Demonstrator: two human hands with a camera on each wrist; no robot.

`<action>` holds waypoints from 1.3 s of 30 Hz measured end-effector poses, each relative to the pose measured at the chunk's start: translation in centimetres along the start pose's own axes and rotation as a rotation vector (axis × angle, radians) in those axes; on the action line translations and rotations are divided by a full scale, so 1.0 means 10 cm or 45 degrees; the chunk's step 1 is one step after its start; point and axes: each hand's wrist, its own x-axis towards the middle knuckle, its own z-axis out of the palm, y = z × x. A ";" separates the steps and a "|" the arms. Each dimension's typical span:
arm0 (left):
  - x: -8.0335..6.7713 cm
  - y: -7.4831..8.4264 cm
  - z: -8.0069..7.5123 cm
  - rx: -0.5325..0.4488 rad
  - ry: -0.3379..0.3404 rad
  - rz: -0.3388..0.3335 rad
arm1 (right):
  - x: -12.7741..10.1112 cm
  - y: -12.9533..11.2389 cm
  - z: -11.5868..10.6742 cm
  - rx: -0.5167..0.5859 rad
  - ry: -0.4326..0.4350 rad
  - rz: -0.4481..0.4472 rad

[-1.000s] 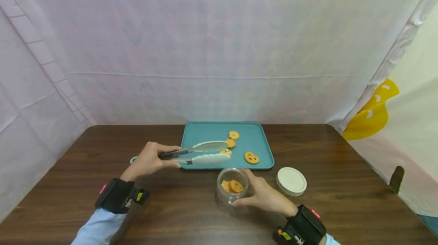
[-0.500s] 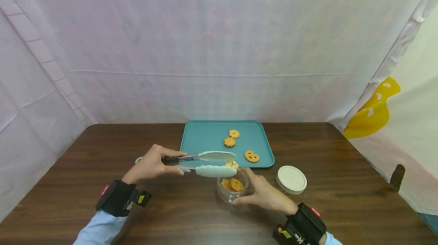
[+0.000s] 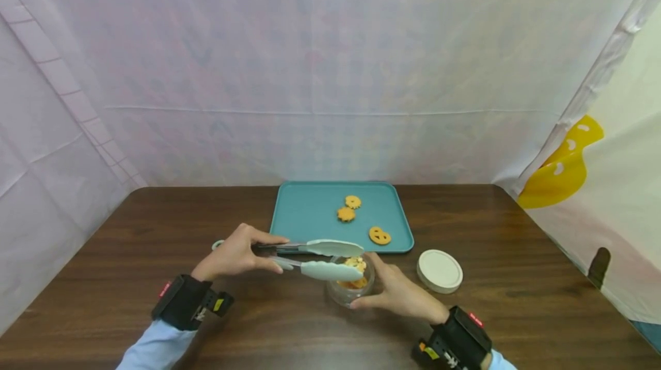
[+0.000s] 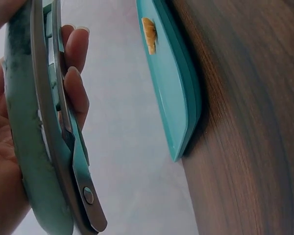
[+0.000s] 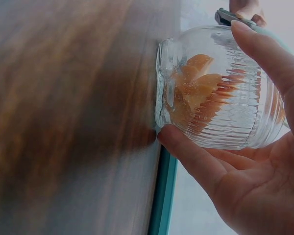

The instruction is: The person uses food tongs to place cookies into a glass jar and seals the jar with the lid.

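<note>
Partly curled, left grip (image 3: 236, 253) round tongs (image 3: 325, 248), right grip (image 3: 401, 292) round jar (image 3: 341, 297)

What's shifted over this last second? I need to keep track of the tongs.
The left hand has brought the tongs right and toward the person, carrying the pale cookie from the tray to the jar's mouth. Whether it's released isn't clear. Unchanged: right hand gripping the jar, the white lid, three cookies on the tray.
</note>
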 end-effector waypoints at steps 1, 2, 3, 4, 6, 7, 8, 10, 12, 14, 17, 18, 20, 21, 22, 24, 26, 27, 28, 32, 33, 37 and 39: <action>0.00 0.00 0.00 0.001 -0.001 -0.001 | 0.00 0.00 0.00 -0.001 0.000 0.001; 0.00 0.00 0.01 0.002 -0.001 0.001 | 0.00 0.00 0.00 -0.002 -0.001 0.001; 0.00 0.00 0.01 0.000 -0.002 0.000 | 0.00 0.00 0.00 0.003 -0.003 0.000; 0.01 0.00 0.01 -0.001 -0.002 0.001 | 0.00 0.00 0.00 0.009 -0.006 0.000; 0.00 0.01 0.02 -0.016 -0.007 -0.003 | 0.00 0.00 -0.01 0.019 -0.011 -0.002; 0.00 0.01 0.02 -0.023 -0.011 -0.005 | 0.00 0.00 -0.01 0.022 -0.012 -0.005; 0.00 0.02 0.02 -0.031 -0.015 -0.007 | 0.00 0.00 -0.01 0.026 -0.013 -0.005; 0.00 0.03 0.03 -0.045 -0.028 -0.015 | 0.00 0.01 0.00 0.027 -0.011 -0.008; 0.00 0.03 0.03 -0.052 -0.040 -0.020 | 0.00 0.01 0.00 0.016 0.004 -0.029; 0.00 0.04 0.04 -0.053 -0.044 -0.028 | 0.01 0.02 0.01 0.004 0.026 -0.059; 0.00 0.04 0.04 -0.059 -0.045 -0.037 | 0.02 0.02 0.02 -0.019 0.055 -0.105; 0.00 0.04 0.04 -0.058 -0.044 -0.038 | 0.02 0.02 0.02 -0.022 0.061 -0.112; 0.00 0.04 0.04 -0.054 -0.044 -0.041 | 0.02 0.02 0.02 -0.022 0.064 -0.113; 0.01 0.05 0.03 -0.053 -0.048 -0.044 | 0.02 0.02 0.02 -0.022 0.063 -0.111; 0.01 0.05 0.03 -0.054 -0.051 -0.049 | 0.02 0.02 0.02 -0.023 0.068 -0.113; 0.02 0.05 0.02 -0.054 -0.064 -0.066 | 0.02 0.02 0.02 -0.019 0.071 -0.115; 0.03 0.05 0.01 -0.077 -0.085 -0.099 | 0.02 0.02 0.02 -0.016 0.075 -0.120; 0.03 0.05 0.00 -0.094 -0.097 -0.119 | 0.02 0.02 0.02 -0.021 0.079 -0.125; 0.03 0.04 0.00 -0.109 -0.109 -0.137 | 0.02 0.02 0.02 -0.020 0.081 -0.128; 0.03 0.03 -0.01 -0.154 -0.139 -0.188 | 0.02 0.02 0.03 -0.010 0.071 -0.119; 0.02 0.02 -0.01 -0.160 -0.140 -0.188 | 0.02 0.02 0.03 -0.007 0.069 -0.121; 0.02 0.02 -0.01 -0.170 -0.115 -0.183 | 0.01 0.01 0.02 0.006 0.054 -0.099; 0.01 0.02 -0.02 -0.152 -0.089 -0.184 | 0.01 0.01 0.02 0.004 0.055 -0.096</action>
